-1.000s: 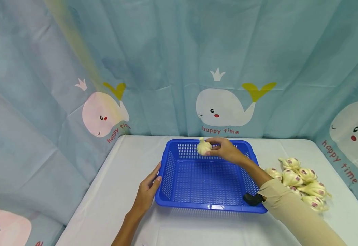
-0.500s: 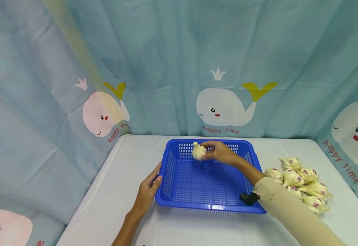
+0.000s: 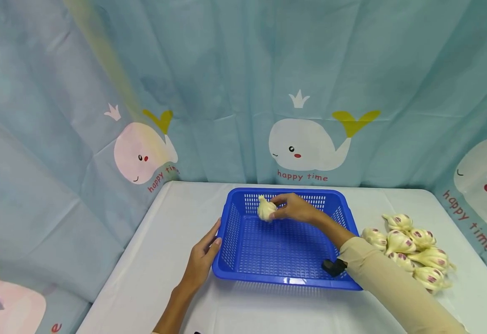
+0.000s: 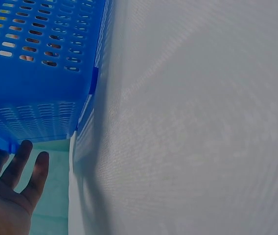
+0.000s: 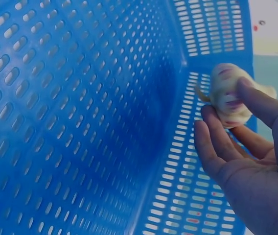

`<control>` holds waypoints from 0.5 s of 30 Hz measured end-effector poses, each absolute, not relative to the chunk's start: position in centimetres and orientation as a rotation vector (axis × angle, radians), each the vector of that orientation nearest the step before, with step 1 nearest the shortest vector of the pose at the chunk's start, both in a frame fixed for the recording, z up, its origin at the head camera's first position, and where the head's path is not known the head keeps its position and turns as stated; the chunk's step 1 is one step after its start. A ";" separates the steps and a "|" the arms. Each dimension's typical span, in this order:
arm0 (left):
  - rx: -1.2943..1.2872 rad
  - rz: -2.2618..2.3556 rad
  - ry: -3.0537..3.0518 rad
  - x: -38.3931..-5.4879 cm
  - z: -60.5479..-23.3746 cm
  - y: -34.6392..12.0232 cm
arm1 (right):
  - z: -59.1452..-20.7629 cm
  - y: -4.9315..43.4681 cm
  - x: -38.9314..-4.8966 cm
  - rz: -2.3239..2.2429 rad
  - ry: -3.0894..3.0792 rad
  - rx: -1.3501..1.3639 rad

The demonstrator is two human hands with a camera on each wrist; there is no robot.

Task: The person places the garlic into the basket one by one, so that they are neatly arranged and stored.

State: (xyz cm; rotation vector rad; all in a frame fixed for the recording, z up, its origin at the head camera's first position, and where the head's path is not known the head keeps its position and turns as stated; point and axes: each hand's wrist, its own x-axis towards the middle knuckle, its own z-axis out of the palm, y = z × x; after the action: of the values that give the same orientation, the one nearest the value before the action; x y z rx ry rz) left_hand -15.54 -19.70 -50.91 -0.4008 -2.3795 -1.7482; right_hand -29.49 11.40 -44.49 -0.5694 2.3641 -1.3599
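My right hand (image 3: 293, 207) holds a garlic bulb (image 3: 265, 209) between thumb and fingers, inside the blue plastic basket (image 3: 287, 281) near its back left corner. In the right wrist view the purple-marked bulb (image 5: 229, 95) is pinched from either side, apart from the basket floor. Against the basket's left rim, my left hand (image 3: 199, 262) rests with its thumb and fingers fairly straight. The left wrist view has its spread fingers (image 4: 36, 178) beside the basket's outer side; the thumb is out of sight there. No other bulb shows in the basket.
A pile of several garlic bulbs (image 3: 410, 250) lies on the white tablecloth (image 3: 159, 222) right of the basket, near the right forearm. A blue curtain (image 3: 226, 93) printed with whales hangs behind and along the sides. A black wrist device (image 3: 334, 267) hangs over the basket's front right corner.
My right hand has carried the garlic bulb leftward and lower, from near the basket's back rim down into the basket. The left hand stays at the left rim.
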 end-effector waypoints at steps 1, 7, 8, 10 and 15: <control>-0.398 -1.744 -2.385 -15.5 -50.9 -19.7 | -44.5 11.3 -29.5 -1.366 2.349 -0.574; -0.403 -1.739 -2.381 -15.5 -50.9 -19.7 | -44.6 10.6 -29.5 -1.326 2.334 -0.574; -0.405 -1.743 -2.378 -15.5 -50.9 -19.7 | -44.6 10.4 -29.5 -1.320 2.334 -0.571; -0.405 -1.748 -2.375 -15.6 -51.0 -19.7 | -44.7 10.2 -29.6 -1.310 2.331 -0.566; -0.412 -1.745 -2.378 -15.6 -51.0 -19.7 | -45.2 9.6 -29.8 -1.311 2.321 -0.551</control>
State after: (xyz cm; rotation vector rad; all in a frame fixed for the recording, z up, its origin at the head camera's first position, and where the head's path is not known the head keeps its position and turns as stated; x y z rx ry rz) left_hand -15.62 -19.68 -51.04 -0.4116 -2.3781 -1.7455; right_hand -29.81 9.63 -45.16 -0.5514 2.3207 -1.3109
